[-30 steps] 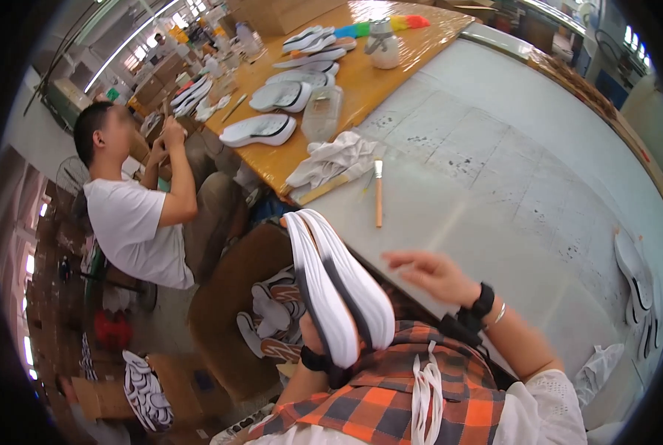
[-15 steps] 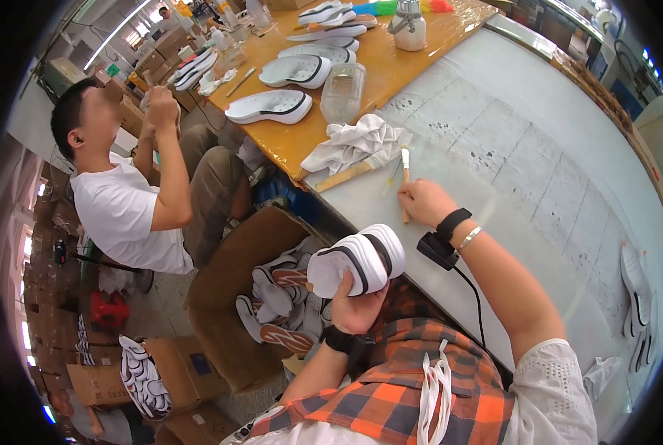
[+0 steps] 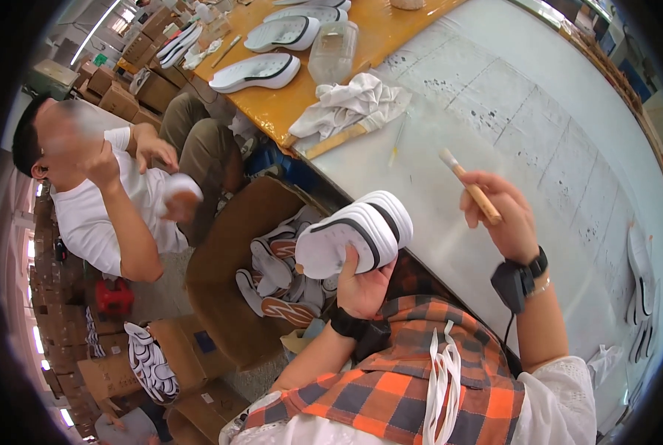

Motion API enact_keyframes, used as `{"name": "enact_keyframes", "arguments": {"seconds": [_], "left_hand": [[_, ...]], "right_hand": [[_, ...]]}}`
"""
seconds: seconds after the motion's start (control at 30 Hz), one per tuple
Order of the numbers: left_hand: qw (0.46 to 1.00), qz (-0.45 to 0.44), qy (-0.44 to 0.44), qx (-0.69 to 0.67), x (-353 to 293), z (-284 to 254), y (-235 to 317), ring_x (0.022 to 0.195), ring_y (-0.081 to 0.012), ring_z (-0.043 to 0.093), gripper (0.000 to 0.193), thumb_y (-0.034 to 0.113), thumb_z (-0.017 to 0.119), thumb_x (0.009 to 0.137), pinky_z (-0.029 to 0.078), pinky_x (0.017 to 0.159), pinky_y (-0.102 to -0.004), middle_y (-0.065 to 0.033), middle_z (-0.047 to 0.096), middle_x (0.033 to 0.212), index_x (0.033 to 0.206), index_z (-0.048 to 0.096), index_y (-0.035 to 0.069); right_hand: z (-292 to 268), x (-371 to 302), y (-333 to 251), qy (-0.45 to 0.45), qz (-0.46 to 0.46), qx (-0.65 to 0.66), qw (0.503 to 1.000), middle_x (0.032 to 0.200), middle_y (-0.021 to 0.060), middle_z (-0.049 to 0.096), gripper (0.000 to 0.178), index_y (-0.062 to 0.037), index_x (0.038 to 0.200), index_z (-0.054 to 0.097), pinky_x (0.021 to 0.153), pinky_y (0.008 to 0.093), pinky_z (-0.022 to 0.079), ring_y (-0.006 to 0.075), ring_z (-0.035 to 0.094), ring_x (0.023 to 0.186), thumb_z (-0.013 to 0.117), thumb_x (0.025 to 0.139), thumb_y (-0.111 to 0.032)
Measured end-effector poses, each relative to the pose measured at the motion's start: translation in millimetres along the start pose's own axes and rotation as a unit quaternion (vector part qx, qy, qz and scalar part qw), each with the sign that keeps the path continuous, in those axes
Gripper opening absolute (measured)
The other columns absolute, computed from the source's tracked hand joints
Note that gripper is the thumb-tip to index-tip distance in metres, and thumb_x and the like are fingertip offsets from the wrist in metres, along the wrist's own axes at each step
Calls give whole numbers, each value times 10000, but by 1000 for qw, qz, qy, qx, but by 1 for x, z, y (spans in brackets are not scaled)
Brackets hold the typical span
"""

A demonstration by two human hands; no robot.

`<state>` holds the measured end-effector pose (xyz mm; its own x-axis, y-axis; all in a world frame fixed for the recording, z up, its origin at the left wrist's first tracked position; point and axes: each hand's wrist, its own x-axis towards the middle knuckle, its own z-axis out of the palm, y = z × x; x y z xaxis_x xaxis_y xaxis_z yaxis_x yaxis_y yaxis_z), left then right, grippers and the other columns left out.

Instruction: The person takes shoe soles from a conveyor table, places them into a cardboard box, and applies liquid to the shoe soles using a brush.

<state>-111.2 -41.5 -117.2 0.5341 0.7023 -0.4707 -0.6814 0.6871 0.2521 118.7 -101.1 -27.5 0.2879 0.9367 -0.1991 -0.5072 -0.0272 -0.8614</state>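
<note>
My left hand (image 3: 366, 291) is closed around several white shoe soles (image 3: 336, 241) with black side stripes, pressed together in a stack above my lap. The thumb lies on the face of the nearest sole. Over the pale tabletop (image 3: 450, 245), my right hand (image 3: 511, 221) grips a paintbrush (image 3: 478, 196) by its wooden handle. The brush is tilted, its pale bristles pointing up and to the left, apart from the soles. Beyond the hands lie a crumpled white rag (image 3: 355, 104), a flat wooden strip (image 3: 336, 141) and a thin stick (image 3: 399, 139).
A clear plastic jar (image 3: 333, 53) and several soles (image 3: 257, 73) stand on the orange table. An open carton (image 3: 220, 297) of soles sits left of my lap. At the left, a co-worker (image 3: 112, 215) in a white shirt handles a blurred sole. More soles (image 3: 638, 267) line the right edge.
My right hand has lifted off the tabletop, bringing the paintbrush up and to the right. The stacked soles stay in my left hand. The view has shifted, and the co-worker's arms have lowered.
</note>
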Motion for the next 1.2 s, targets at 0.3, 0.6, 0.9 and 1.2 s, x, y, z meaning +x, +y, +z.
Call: {"name": "enact_keyframes", "arguments": {"seconds": [0.3, 0.6, 0.9, 1.2], "left_hand": [[1000, 0, 8, 21, -4, 6, -3, 1180, -255, 426, 563, 358, 658, 783, 361, 1010, -439, -53, 481, 1248, 1240, 442, 109], [1000, -22, -6, -8, -4, -4, -1, 1158, -247, 454, 485, 336, 628, 812, 383, 986, -465, -36, 505, 1231, 1213, 459, 121], [998, -11, -41, 39, -3, -4, -3, 1161, -244, 445, 562, 362, 637, 798, 379, 978, -444, -43, 482, 1252, 1259, 423, 123], [998, -17, -44, 52, -5, -2, -4, 1163, -243, 441, 535, 354, 627, 810, 374, 971, -440, -39, 473, 1261, 1256, 429, 135]], "right_hand": [[-1, -69, 65, 118, -141, -130, 974, 701, -19, 489, 290, -23, 1079, 487, 572, 203, 393, 69, 457, 619, 597, 832, -126], [33, -73, 60, 32, -228, -238, 944, 786, 53, 634, 198, -15, 997, 597, 620, 241, 467, 110, 584, 672, 597, 822, -105], [44, -33, 31, 44, -122, -79, 988, 749, 18, 616, 115, 10, 902, 608, 582, 202, 435, 44, 534, 672, 597, 813, -63], [45, -28, 48, 63, -173, -56, 981, 805, 5, 573, 126, -8, 940, 556, 613, 203, 420, 64, 511, 701, 588, 862, -102]]}}
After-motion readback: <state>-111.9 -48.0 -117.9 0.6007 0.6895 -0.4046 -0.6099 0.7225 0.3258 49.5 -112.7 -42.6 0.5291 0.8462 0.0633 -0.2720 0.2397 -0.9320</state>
